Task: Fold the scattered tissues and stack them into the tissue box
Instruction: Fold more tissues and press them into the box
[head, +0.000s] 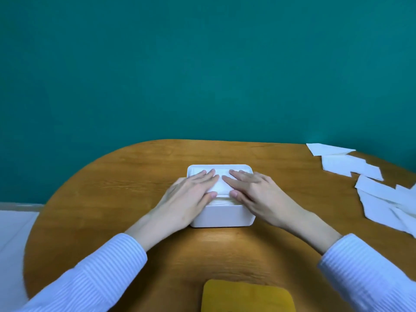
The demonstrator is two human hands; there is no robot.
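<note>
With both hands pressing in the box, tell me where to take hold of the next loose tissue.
Take the nearest loose tissue with the right hand, coming from its left side. It lies flat on the table, so pinch the free corner pointing toward the tissue box and lift it off its neighbours.

Our round-ended wooden table [112, 194], orange-brown, grain visible. On it we note a white tissue box [221, 218] at centre, loose white tissues [380, 199] scattered overlapping along the far right edge, and a yellow pad-like object [246, 296] at the near edge, kind unclear.
</note>
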